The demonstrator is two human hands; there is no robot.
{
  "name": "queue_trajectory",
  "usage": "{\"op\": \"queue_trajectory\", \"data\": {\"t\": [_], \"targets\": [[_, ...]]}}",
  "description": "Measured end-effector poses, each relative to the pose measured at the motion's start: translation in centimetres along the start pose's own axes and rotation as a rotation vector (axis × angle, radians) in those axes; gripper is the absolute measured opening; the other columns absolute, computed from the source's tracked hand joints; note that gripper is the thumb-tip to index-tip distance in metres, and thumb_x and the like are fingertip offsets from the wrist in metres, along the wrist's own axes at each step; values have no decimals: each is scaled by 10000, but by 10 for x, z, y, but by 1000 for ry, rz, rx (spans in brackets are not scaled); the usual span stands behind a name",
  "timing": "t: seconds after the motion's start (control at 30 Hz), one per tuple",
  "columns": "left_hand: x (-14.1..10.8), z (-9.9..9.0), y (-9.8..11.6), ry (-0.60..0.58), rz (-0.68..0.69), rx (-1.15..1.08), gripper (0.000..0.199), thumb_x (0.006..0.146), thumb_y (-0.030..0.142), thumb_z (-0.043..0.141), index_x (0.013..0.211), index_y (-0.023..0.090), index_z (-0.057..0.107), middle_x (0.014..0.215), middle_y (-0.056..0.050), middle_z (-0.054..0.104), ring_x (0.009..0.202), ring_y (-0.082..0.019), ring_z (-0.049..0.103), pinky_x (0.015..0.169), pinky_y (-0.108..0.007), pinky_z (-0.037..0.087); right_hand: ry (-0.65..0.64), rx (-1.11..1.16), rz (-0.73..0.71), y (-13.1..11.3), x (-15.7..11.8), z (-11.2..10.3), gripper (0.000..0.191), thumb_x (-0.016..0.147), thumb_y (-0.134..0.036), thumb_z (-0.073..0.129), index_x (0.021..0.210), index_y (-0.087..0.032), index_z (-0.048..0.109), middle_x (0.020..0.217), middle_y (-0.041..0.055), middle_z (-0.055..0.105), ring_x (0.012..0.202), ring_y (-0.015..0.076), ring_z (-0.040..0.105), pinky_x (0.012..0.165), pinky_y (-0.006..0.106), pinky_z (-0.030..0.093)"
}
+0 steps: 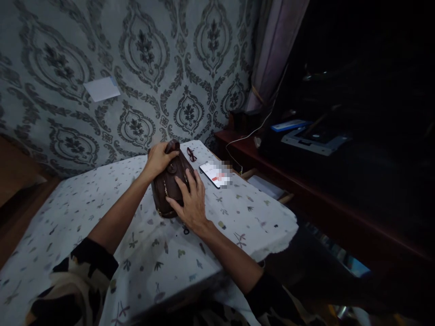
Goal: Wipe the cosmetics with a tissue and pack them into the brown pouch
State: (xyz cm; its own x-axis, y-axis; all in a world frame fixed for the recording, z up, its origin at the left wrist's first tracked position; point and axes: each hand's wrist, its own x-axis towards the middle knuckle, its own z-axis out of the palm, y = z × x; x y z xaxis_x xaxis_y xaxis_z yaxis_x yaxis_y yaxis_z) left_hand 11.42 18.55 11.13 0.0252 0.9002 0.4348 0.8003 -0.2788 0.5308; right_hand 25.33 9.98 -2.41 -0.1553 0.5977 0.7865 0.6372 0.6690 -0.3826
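Observation:
A small dark brown handbag (170, 181) with gold-coloured zips rests on the cloth-covered table. At the top of the bag, my left hand (159, 160) is closed round its upper edge by the handle (172, 146). My right hand (192, 199) lies against the near right side of the bag, its fingers spread over the front near a zip. The bag's far side and underside are hidden.
Right of the bag lie a lit phone (212, 174) and a pair of glasses (191, 155). The tablecloth (163, 267) has a leaf print. A dark red desk (265, 165) with a white cable (251, 131) borders the right; a patterned wall (146, 54) stands behind.

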Motion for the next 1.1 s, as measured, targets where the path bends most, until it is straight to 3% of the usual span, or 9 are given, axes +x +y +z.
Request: {"op": "queue_trajectory", "data": {"t": [0.27, 0.43, 1.1], "targets": [[-6, 1, 1, 47, -7, -74, 195, 745, 341, 677, 665, 171, 624, 588, 34, 511, 608, -135, 425, 596, -274, 307, 48, 3, -53, 1, 0, 0, 560, 963, -470, 597, 1425, -160, 533, 1599, 191, 376, 1552, 365, 205, 1211, 596, 336], [-6, 3, -3, 53, -33, -180, 169, 716, 332, 688, 695, 168, 654, 629, 23, 564, 626, -142, 460, 610, -270, 353, 7, 6, -17, 1, -1, 0, 568, 957, -480, 603, 1445, -201, 521, 1621, 167, 364, 1555, 367, 211, 1204, 619, 335], [-10, -1, -4, -67, -10, -401, 285, 669, 410, 740, 640, 176, 580, 600, 51, 510, 588, -107, 449, 585, -235, 382, 37, 43, -17, 2, 1, -2, 567, 935, -470, 629, 1429, -209, 528, 1591, 165, 405, 1530, 359, 265, 1197, 606, 344]]}}
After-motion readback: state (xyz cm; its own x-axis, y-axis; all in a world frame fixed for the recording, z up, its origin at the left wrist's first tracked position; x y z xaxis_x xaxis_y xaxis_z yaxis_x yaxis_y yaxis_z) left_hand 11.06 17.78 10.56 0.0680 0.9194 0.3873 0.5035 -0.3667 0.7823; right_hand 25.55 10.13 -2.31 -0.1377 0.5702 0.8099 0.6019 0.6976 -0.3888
